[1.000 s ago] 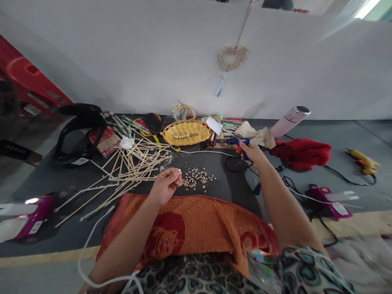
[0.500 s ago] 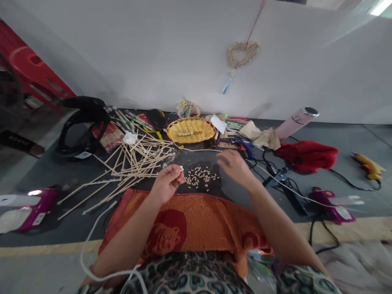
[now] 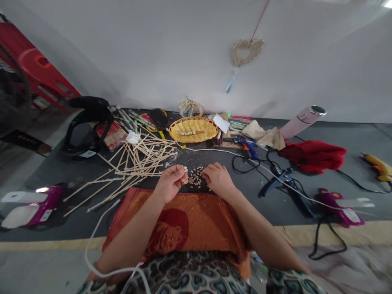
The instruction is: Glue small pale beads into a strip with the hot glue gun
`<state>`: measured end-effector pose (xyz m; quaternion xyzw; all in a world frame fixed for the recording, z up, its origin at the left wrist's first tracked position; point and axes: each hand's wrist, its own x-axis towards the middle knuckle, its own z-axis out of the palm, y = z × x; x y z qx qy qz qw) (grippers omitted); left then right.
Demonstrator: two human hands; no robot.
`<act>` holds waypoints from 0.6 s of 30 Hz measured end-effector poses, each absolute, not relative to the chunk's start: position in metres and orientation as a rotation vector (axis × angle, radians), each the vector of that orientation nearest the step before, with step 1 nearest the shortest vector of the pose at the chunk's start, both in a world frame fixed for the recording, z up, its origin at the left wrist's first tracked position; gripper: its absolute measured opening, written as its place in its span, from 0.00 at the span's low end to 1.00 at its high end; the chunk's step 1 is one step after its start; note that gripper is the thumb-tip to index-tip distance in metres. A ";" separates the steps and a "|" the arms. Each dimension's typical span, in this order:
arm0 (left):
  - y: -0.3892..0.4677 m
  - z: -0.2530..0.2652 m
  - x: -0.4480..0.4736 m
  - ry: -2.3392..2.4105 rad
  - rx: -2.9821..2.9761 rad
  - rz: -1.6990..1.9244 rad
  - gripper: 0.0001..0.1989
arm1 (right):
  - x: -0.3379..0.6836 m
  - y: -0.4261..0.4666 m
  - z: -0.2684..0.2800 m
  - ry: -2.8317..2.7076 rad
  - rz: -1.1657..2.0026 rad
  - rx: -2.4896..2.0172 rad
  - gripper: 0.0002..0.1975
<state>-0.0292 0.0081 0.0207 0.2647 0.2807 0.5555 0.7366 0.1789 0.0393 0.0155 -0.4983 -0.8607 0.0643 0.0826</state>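
While left fingers [image 3: 178,173] pinch a pale bit [image 3: 185,168], right fingers [image 3: 211,168] curl — grip unclear — beside stubby wooden pieces [image 3: 194,178].

Small pale pieces [image 3: 195,178] loosely scattered on dark tabletop [image 3: 211,157]

Over there, the right hand [image 3: 218,179] has left the blue glue gun [image 3: 251,148], at two o'clock, for the wooden bits' [image 3: 195,177] three-o'clock edge.
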 end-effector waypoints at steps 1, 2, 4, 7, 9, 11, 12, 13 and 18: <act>0.008 0.020 -0.029 0.621 0.584 1.217 0.09 | 0.179 0.039 0.015 -2.557 0.195 -1.480 0.07; 0.008 0.020 -0.028 0.626 0.584 1.215 0.09 | 0.180 0.039 0.015 -2.533 0.210 -1.469 0.07; 0.008 0.019 -0.028 0.632 0.583 1.205 0.10 | 0.181 0.037 0.018 -2.446 0.281 -1.423 0.06; 0.006 0.015 -0.027 0.647 0.627 1.139 0.08 | 0.179 0.032 0.028 -2.257 0.433 -1.254 0.06; 0.004 0.012 -0.026 0.671 0.679 1.073 0.08 | 0.176 0.027 0.036 -2.130 0.519 -1.130 0.06; 0.003 0.010 -0.025 0.700 0.707 1.025 0.08 | 0.174 0.021 0.041 -2.015 0.608 -1.051 0.05; 0.002 0.009 -0.024 0.713 0.707 1.009 0.09 | 0.173 0.019 0.043 -1.968 0.651 -1.022 0.05; 0.002 0.009 -0.023 0.721 0.702 0.997 0.09 | 0.172 0.017 0.044 -1.932 0.690 -0.996 0.04; 0.000 0.011 -0.020 0.727 0.696 0.948 0.11 | 0.173 0.011 0.043 -1.894 0.749 -0.893 0.02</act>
